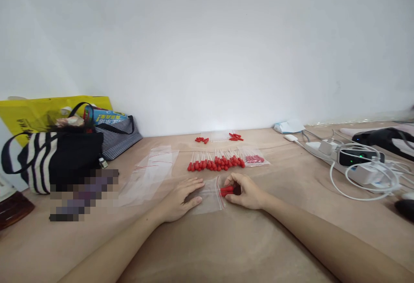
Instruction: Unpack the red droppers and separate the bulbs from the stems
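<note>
My left hand (181, 199) lies flat with fingers stretched out on a small clear zip bag (210, 197) on the table. My right hand (246, 191) is closed in a pinch on a bundle of red-capped droppers (227, 190) at the bag's right end. Just behind them lies a row of several red-capped glass droppers (215, 162), and a filled zip bag (255, 159) sits at its right end. Loose red caps (202, 139) and a second heap of red caps (235, 136) lie farther back near the wall.
Empty clear zip bags (150, 173) lie to the left. Striped bags (58, 153) and a yellow bag (39, 113) stand at far left. A power strip with chargers and white cables (362, 166) fills the right side, with a black object (384, 138) behind it.
</note>
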Available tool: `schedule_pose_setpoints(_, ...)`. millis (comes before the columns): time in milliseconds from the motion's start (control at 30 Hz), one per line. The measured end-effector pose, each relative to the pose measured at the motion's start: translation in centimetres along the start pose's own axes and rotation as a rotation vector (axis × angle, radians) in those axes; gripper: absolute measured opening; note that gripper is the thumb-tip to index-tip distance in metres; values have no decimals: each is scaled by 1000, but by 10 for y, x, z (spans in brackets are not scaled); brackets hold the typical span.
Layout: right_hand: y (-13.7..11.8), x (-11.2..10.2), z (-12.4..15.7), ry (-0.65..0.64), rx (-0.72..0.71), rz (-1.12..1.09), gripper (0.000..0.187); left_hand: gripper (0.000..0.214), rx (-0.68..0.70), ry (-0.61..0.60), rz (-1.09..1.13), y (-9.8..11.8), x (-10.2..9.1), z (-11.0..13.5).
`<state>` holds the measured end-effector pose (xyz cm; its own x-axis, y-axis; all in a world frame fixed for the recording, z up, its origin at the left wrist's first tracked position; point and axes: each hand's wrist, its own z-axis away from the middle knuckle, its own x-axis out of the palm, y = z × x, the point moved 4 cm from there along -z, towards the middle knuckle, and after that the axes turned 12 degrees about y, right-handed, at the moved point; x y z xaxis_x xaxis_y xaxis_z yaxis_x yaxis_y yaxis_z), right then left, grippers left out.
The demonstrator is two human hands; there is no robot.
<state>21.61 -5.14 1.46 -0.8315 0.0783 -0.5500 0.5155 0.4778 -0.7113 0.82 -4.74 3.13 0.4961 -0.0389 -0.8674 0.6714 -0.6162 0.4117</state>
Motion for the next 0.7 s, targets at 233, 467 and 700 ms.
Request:
schedule_pose_setpoints(233,6,-11,-3,-49,177,-361,20,45,6,-19,-18,1,0,-1)
schedule_pose_setpoints(467,51,-72,-21,307,341,-634,29,45,-19,-26,47,-3,-1,-1)
schedule_pose_setpoints(700,-1,-51,-11,577,-128,-256,12,34,-380,221,530,20,-5,-27)
